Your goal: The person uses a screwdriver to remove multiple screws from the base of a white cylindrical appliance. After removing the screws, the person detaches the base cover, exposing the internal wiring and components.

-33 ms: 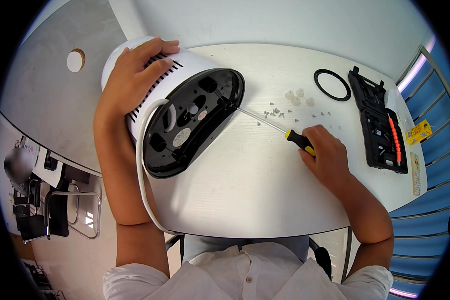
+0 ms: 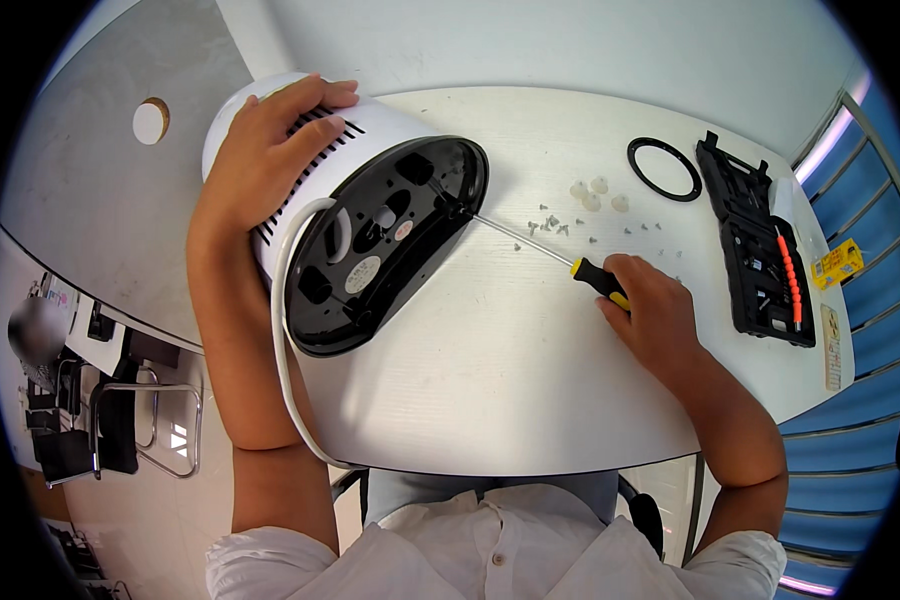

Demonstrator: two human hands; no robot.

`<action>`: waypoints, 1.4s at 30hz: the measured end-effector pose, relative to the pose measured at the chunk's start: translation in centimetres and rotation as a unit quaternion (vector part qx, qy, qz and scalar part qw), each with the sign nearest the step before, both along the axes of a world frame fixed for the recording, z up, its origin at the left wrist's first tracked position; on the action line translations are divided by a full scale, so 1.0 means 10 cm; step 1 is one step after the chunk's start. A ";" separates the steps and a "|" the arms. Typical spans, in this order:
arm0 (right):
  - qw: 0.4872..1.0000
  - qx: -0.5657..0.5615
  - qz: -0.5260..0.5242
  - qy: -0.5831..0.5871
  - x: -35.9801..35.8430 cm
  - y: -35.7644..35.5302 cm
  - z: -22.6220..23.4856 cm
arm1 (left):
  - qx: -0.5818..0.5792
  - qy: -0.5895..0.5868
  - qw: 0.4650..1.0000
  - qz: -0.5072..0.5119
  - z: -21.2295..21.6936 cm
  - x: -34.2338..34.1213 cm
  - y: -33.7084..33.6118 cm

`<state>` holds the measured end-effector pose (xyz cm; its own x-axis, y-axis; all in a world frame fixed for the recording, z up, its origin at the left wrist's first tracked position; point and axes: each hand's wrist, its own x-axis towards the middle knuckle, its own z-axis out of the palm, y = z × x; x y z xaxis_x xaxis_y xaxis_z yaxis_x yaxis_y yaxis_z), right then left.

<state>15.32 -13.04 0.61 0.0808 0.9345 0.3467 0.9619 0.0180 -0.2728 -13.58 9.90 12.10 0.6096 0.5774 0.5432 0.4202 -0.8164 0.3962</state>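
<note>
A white rounded appliance (image 2: pixel 395 117) with dark vent slots lies on its side, its black base (image 2: pixel 410 255) turned toward the right. My left hand (image 2: pixel 270 145) rests over the vented housing with the fingers curved around its upper side. In my right hand (image 2: pixel 655 305) is a screwdriver (image 2: pixel 587 272) with a black and yellow handle. Its shaft slants up to the left, and the tip reaches a recess near the base's right end. Whatever the tip touches in there is too small to make out. A white power cord (image 2: pixel 282 345) loops down from the base past my left forearm.
Several small screws (image 2: pixel 553 224) and pale translucent round pieces (image 2: pixel 591 203) lie right of the base. Farther right are a black ring (image 2: pixel 632 155), an open black tool case (image 2: pixel 735 235) with an orange flexible shaft (image 2: pixel 790 275), and a yellow box (image 2: pixel 837 264). A grey table (image 2: pixel 100 200) adjoins at left.
</note>
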 end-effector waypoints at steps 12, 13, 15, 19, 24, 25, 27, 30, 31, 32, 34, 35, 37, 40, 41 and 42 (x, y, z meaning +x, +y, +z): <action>0.997 0.034 0.004 -0.067 0.01 -0.02 -0.04 | -0.010 -0.004 1.000 -0.003 -0.01 -0.01 0.02; 0.998 0.020 0.002 -0.064 0.01 -0.02 -0.03 | -0.004 0.000 1.000 -0.003 0.00 -0.02 0.02; 0.998 0.024 0.004 -0.062 -0.02 -0.01 -0.02 | 0.008 0.008 1.000 -0.004 0.00 -0.02 0.03; 0.999 0.039 -0.007 -0.033 0.02 0.03 -0.08 | 0.024 0.011 1.000 0.006 0.01 -0.01 0.00; 0.998 -0.044 -0.032 -0.026 -0.03 0.04 -0.05 | 0.010 0.008 1.000 0.006 0.00 -0.02 0.03; 0.999 -0.028 -0.025 -0.025 -0.03 0.03 -0.07 | 0.015 0.008 1.000 0.005 0.00 -0.02 0.02; 0.998 0.004 -0.018 -0.052 0.00 0.01 -0.11 | 0.025 0.010 1.000 0.005 0.00 -0.01 0.01; 0.997 0.026 -0.025 -0.069 -0.01 0.00 -0.10 | 0.022 0.004 1.000 0.017 0.00 0.00 -0.02; 0.997 0.029 -0.030 -0.071 -0.02 0.00 -0.08 | 0.017 0.006 1.000 0.012 0.00 0.00 -0.01; 0.997 0.030 -0.029 -0.067 -0.02 0.00 -0.07 | 0.012 0.007 1.000 0.006 0.00 -0.01 0.01; 0.997 0.033 -0.027 -0.057 -0.03 0.00 -0.04 | 0.005 0.007 1.000 0.003 0.00 -0.02 0.02; 0.998 0.017 -0.026 -0.056 -0.04 0.00 -0.03 | 0.003 0.004 1.000 0.005 0.00 -0.02 0.02; 0.998 -0.016 -0.026 -0.052 -0.06 0.00 -0.02 | 0.000 0.003 1.000 0.006 0.00 -0.01 0.02; 0.999 0.011 -0.028 -0.034 -0.05 0.01 -0.03 | 0.004 0.001 1.000 0.007 -0.01 0.00 0.02; 0.999 -0.010 -0.039 -0.032 -0.04 0.02 -0.02 | 0.010 -0.003 1.000 0.007 -0.03 0.00 0.02; 0.998 -0.032 -0.050 -0.030 -0.03 0.02 -0.01 | 0.015 -0.006 1.000 0.007 -0.04 0.00 0.03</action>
<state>14.98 -12.80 0.51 0.1555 0.9432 0.2935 0.9726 -0.0942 -0.2126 -13.56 10.20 11.74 0.5949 0.5689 0.5678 0.4276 -0.8222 0.3758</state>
